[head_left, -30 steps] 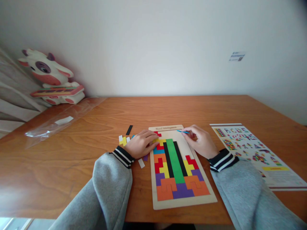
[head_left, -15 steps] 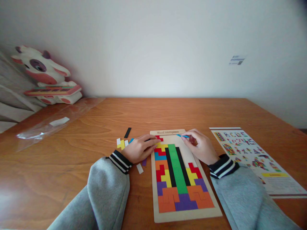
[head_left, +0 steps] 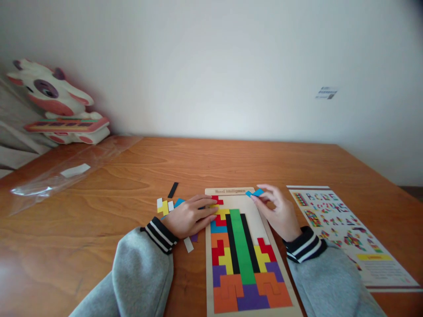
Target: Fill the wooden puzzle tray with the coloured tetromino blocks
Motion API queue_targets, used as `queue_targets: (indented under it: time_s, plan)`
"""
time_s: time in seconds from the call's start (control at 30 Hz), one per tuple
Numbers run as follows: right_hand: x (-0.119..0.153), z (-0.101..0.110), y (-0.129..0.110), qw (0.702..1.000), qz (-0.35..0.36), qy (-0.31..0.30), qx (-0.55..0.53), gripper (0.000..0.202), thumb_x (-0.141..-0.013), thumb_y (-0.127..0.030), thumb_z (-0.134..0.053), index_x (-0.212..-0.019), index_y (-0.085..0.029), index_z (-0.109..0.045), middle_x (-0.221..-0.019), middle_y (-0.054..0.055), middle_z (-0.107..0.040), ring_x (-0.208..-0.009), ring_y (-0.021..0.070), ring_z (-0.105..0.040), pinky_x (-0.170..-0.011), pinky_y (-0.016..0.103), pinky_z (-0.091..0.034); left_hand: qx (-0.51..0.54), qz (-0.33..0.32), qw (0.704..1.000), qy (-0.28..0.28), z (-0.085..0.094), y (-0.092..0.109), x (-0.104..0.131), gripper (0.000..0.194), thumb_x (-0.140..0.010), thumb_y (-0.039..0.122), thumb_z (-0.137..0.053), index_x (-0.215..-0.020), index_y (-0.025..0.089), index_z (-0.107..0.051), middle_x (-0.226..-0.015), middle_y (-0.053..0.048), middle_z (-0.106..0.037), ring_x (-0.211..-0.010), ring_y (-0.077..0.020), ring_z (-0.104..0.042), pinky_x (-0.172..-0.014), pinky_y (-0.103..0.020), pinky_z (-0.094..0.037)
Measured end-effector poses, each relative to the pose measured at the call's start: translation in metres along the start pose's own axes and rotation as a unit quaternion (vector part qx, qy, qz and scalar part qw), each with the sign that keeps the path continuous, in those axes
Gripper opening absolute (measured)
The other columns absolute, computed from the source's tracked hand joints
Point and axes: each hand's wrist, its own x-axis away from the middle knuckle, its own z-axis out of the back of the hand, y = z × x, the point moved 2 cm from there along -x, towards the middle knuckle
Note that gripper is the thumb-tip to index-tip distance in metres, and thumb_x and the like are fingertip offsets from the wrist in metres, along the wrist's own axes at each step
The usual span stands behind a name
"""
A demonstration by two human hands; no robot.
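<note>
A wooden puzzle board [head_left: 209, 264] lies before me, partly filled with flat coloured pieces: a green strip [head_left: 242, 246] up the middle, black bars beside it, and red, yellow, orange and purple shapes around them. My right hand [head_left: 279, 211] pinches a blue puzzle piece [head_left: 254, 193] between thumb and fingertips, raised over the board's upper right. My left hand [head_left: 194, 215] lies flat across the board's left edge, fingers stretched over the red piece [head_left: 217, 200] and yellow pieces there. White tray floor shows at the upper right of the board.
Loose pieces, among them a yellow one [head_left: 163, 208], lie left of my left hand, with a black bar [head_left: 172, 189] farther back. A printed pattern sheet [head_left: 350, 237] lies at right. Back left are a clear plastic bag [head_left: 99, 156] and a cow toy keyboard [head_left: 66, 125].
My right hand has lifted and turned the blue piece, so more of its face shows. My left hand stays at the board's left edge. The view has tilted slightly.
</note>
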Motion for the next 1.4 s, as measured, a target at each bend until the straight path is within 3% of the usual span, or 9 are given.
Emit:
queue_targets:
  time_s: [0.17, 0.4, 0.5, 0.6, 0.77, 1.1, 1.27, 1.4]
  plan:
    - [-0.001, 0.000, -0.002, 0.999, 0.026, -0.019, 0.022, 0.027, -0.094, -0.040, -0.061, -0.113, -0.021, -0.065, -0.087, 0.005, -0.076, -0.074, 0.0183, -0.071, -0.071, 0.031, -0.058, 0.003, 0.000, 1.000, 0.003, 0.000, 0.001, 0.001, 0.026, -0.101, 0.025, -0.050, -0.117, 0.017, -0.070, -0.119, -0.011, -0.072, -0.114, -0.0225, -0.067, -0.100, -0.039, -0.057]
    - [0.000, -0.001, 0.005, 0.999, 0.016, -0.022, 0.029, 0.043, -0.095, -0.042, -0.059, -0.132, -0.020, -0.058, -0.089, 0.005, -0.073, -0.078, 0.0183, -0.071, -0.075, 0.031, -0.058, -0.030, 0.008, 0.999, 0.015, 0.002, 0.003, 0.000, 0.026, -0.102, 0.027, -0.049, -0.110, 0.015, -0.070, -0.112, -0.011, -0.073, -0.108, -0.0220, -0.068, -0.097, -0.037, -0.057]
    - [0.000, -0.001, 0.008, 0.999, 0.013, -0.032, 0.042, 0.042, -0.096, -0.044, -0.056, -0.131, -0.020, -0.059, -0.090, 0.005, -0.072, -0.078, 0.0183, -0.070, -0.074, 0.031, -0.058, -0.063, 0.049, 0.996, 0.032, 0.019, -0.009, 0.012, 0.024, -0.100, 0.029, -0.052, -0.110, 0.019, -0.071, -0.110, -0.009, -0.074, -0.105, -0.0220, -0.068, -0.093, -0.038, -0.058]
    - [0.001, 0.001, 0.010, 0.998, 0.013, -0.029, 0.053, 0.043, -0.097, -0.046, -0.054, -0.131, -0.020, -0.059, -0.090, 0.005, -0.072, -0.078, 0.0187, -0.070, -0.073, 0.031, -0.057, -0.079, 0.092, 0.992, 0.045, 0.044, -0.026, 0.040, 0.024, -0.095, 0.032, -0.059, -0.113, 0.020, -0.071, -0.110, -0.009, -0.074, -0.099, -0.0216, -0.069, -0.091, -0.038, -0.058]
    - [0.004, 0.005, 0.017, 0.998, -0.006, -0.021, 0.052, 0.046, -0.097, -0.049, -0.053, -0.133, -0.020, -0.057, -0.089, 0.006, -0.071, -0.077, 0.0191, -0.069, -0.071, 0.032, -0.056, -0.057, 0.114, 0.991, 0.043, 0.069, -0.040, 0.082, 0.041, -0.087, 0.037, -0.071, -0.124, 0.021, -0.067, -0.115, -0.010, -0.074, -0.106, -0.0245, -0.067, -0.093, -0.041, -0.056]
    - [0.002, 0.005, 0.015, 0.999, -0.007, -0.025, 0.047, 0.047, -0.096, -0.049, -0.053, -0.133, -0.020, -0.057, -0.086, 0.005, -0.069, -0.074, 0.0183, -0.067, -0.067, 0.030, -0.055, -0.017, 0.114, 0.993, 0.004, 0.057, -0.028, 0.078, 0.041, -0.086, 0.040, -0.070, -0.122, 0.020, -0.067, -0.125, -0.012, -0.070, -0.120, -0.0277, -0.062, -0.102, -0.046, -0.051]
    - [0.001, 0.005, 0.012, 0.999, -0.003, -0.013, 0.036, 0.044, -0.096, -0.048, -0.055, -0.128, -0.019, -0.059, -0.084, 0.005, -0.068, -0.073, 0.0188, -0.066, -0.065, 0.031, -0.056, -0.055, 0.114, 0.992, 0.021, 0.073, -0.032, 0.086, 0.034, -0.086, 0.036, -0.071, -0.117, 0.021, -0.070, -0.115, -0.010, -0.074, -0.105, -0.0238, -0.068, -0.095, -0.042, -0.053]
    - [-0.001, 0.005, 0.011, 0.999, 0.002, -0.015, 0.031, 0.044, -0.096, -0.048, -0.055, -0.128, -0.018, -0.059, -0.085, 0.006, -0.069, -0.072, 0.0189, -0.066, -0.062, 0.030, -0.056, -0.054, 0.105, 0.992, 0.037, 0.074, -0.023, 0.088, 0.032, -0.084, 0.038, -0.074, -0.110, 0.020, -0.072, -0.104, -0.009, -0.076, -0.094, -0.0213, -0.069, -0.088, -0.037, -0.056]
